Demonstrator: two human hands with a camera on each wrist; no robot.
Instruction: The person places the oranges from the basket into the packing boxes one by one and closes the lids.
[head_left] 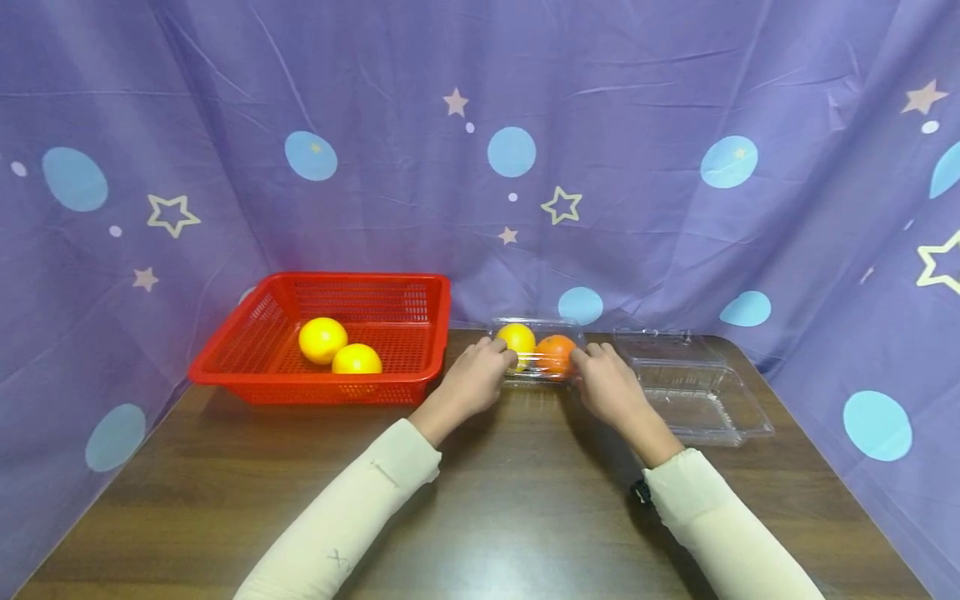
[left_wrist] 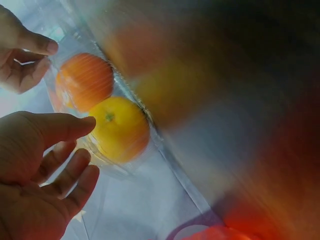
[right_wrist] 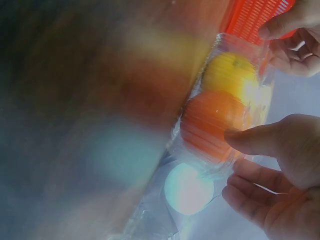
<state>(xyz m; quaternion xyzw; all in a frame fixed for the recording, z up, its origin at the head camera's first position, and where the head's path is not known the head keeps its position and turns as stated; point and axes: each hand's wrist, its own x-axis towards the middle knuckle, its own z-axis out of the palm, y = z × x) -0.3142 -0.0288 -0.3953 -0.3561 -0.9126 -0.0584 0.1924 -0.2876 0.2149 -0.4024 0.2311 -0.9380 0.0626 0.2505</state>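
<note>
A clear plastic box (head_left: pixel 536 380) stands near the back edge of the table, with a yellow citrus fruit (head_left: pixel 516 337) at its left and an orange (head_left: pixel 557 357) at its right. My left hand (head_left: pixel 480 372) pinches the box's left side, its thumb over the plastic by the yellow fruit in the left wrist view. At the opposite side my right hand (head_left: pixel 606 382) grips the box between thumb and fingers. The right wrist view has the right thumb (right_wrist: pixel 255 139) in front of the orange, seen through the plastic (right_wrist: pixel 175 145).
Left of the box is a red slotted basket (head_left: pixel 315 379) with two yellow fruits (head_left: pixel 323 340) in it. Another clear plastic box (head_left: pixel 693 408) lies open on the right, lid towards the back. A purple curtain (head_left: pixel 375 225) hangs behind the brown wooden table (head_left: pixel 510 500).
</note>
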